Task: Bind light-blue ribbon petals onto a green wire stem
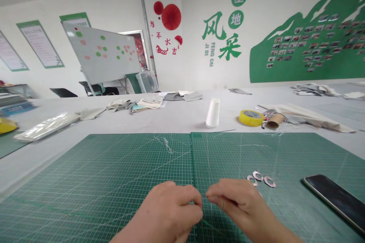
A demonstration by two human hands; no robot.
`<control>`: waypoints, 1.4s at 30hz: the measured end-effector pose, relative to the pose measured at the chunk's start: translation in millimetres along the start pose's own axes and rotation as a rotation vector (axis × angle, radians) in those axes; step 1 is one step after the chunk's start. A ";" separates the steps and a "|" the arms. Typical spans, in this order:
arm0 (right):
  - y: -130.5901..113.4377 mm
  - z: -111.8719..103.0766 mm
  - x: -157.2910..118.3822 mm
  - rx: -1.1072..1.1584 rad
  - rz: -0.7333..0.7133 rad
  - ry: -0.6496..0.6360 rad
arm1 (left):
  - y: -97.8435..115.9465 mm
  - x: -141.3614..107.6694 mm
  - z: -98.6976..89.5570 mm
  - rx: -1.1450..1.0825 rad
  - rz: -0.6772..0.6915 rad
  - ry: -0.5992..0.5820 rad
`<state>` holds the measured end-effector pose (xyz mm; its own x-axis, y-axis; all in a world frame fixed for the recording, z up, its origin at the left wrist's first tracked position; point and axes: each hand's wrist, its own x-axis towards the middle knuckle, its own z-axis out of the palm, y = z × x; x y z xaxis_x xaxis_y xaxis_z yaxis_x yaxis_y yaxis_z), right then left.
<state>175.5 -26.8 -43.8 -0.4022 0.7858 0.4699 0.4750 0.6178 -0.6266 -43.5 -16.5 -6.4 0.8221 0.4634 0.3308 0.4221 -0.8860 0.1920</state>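
My left hand [173,207] is closed in a pinch above the green cutting mats [119,174], with its fingertips pressed together. Just across the seam between the mats, my right hand [241,201] is also closed, thumb against fingers. A narrow gap separates the two sets of fingertips. Whatever they pinch, if anything, is too small or hidden to make out. Several small pale pink rings [269,181] lie beside my right hand, one partly covered by it. Loose white thread [167,145] rests on the left mat.
A black-screened phone [338,201] lies at the right. Past the mats stand a white thread cone [213,113], yellow tape roll [251,117] and cardboard tube [275,120]. Cloth pieces [151,101] and a plastic-wrapped bundle [48,126] lie at left. A whiteboard [104,53] stands behind the table.
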 end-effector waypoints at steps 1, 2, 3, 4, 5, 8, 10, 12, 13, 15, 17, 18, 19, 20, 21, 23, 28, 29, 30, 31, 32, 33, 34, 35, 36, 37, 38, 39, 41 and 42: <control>0.1 0.3 0.6 0.040 0.021 -0.011 | 0.5 0.8 -1.2 -0.078 -0.022 -0.005; 0.3 0.8 1.3 0.069 0.044 -0.024 | 1.0 1.8 -2.6 -0.161 -0.051 -0.010; 0.7 1.7 2.0 0.088 0.067 -0.038 | 1.6 3.0 -4.1 -0.245 -0.090 -0.011; 1.2 2.9 2.7 0.100 0.085 -0.053 | 2.1 4.2 -5.5 -0.331 -0.135 -0.007; 1.6 4.4 3.4 0.109 0.101 -0.065 | 2.5 5.4 -6.5 -0.409 -0.180 0.003; 2.7 10.9 3.9 0.117 0.135 -0.068 | 1.9 8.1 -5.9 -0.594 -0.339 0.089; 3.2 16.4 2.5 0.096 0.101 -0.044 | 0.6 9.2 -2.4 -0.665 -0.445 0.162; 3.9 22.0 -0.4 0.059 0.025 -0.035 | -0.5 9.9 1.9 -0.696 -0.533 0.211; 4.3 24.4 -2.3 0.032 -0.015 -0.041 | -0.9 10.1 4.0 -0.699 -0.569 0.225; 4.6 28.0 -6.1 -0.046 -0.072 -0.055 | -1.3 10.7 7.3 -0.697 -0.632 0.250; 3.9 29.2 -9.0 -0.155 -0.130 -0.047 | -1.4 11.3 9.5 -0.691 -0.667 0.266; 2.9 29.0 -9.8 -0.211 -0.162 -0.029 | -1.3 11.6 10.4 -0.680 -0.676 0.271; 1.6 28.2 -10.1 -0.260 -0.191 -0.006 | -1.0 11.8 11.3 -0.658 -0.681 0.270; 0.0 27.1 -9.9 -0.301 -0.217 0.019 | -0.7 12.0 12.4 -0.627 -0.680 0.276; -1.9 25.7 -9.3 -0.336 -0.241 0.044 | -0.3 12.0 13.6 -0.588 -0.668 0.279; -5.6 22.4 -7.8 -0.387 -0.292 0.091 | 0.8 11.2 17.1 -0.492 -0.629 0.283; -9.6 15.0 -4.7 -0.463 -0.331 0.147 | 1.7 4.7 28.0 -0.192 -0.456 0.243; -9.2 13.9 -4.2 -0.468 -0.321 0.154 | 1.3 3.3 29.5 -0.126 -0.414 0.233; -8.4 13.0 -3.6 -0.470 -0.310 0.163 | 0.8 2.1 30.4 -0.058 -0.373 0.224; -7.3 12.2 -3.1 -0.467 -0.302 0.174 | 0.1 1.3 30.8 0.008 -0.329 0.216; -6.1 11.5 -2.7 -0.461 -0.293 0.184 | -0.5 0.8 30.7 0.068 -0.280 0.203; -4.7 10.9 -2.5 -0.454 -0.284 0.194 | -1.1 0.7 30.2 0.121 -0.230 0.187; -3.3 10.5 -2.5 -0.445 -0.272 0.199 | -1.6 0.9 29.4 0.164 -0.178 0.170; -1.9 10.1 -2.7 -0.432 -0.261 0.198 | -1.9 1.3 28.3 0.197 -0.126 0.154; -0.5 9.9 -3.1 -0.417 -0.248 0.194 | -2.0 1.7 27.0 0.221 -0.082 0.144; 0.9 9.5 -3.7 -0.399 -0.230 0.186 | -2.1 2.1 25.5 0.233 -0.048 0.139; 2.2 9.0 -4.2 -0.377 -0.208 0.174 | -2.1 2.4 23.6 0.237 -0.026 0.136; 3.3 8.3 -4.5 -0.348 -0.181 0.159 | -2.2 2.5 21.5 0.233 -0.011 0.133; 5.2 6.2 -4.1 -0.274 -0.112 0.109 | -2.5 2.3 16.9 0.211 0.002 0.117; 6.0 4.8 -3.4 -0.228 -0.069 0.073 | -2.9 2.3 14.6 0.198 0.006 0.108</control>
<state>175.9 -26.0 -52.2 -0.3861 0.7361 0.5559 0.6157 0.6544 -0.4389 -37.2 -13.2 -19.8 0.7839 0.4476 0.4304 0.4924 -0.8703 0.0082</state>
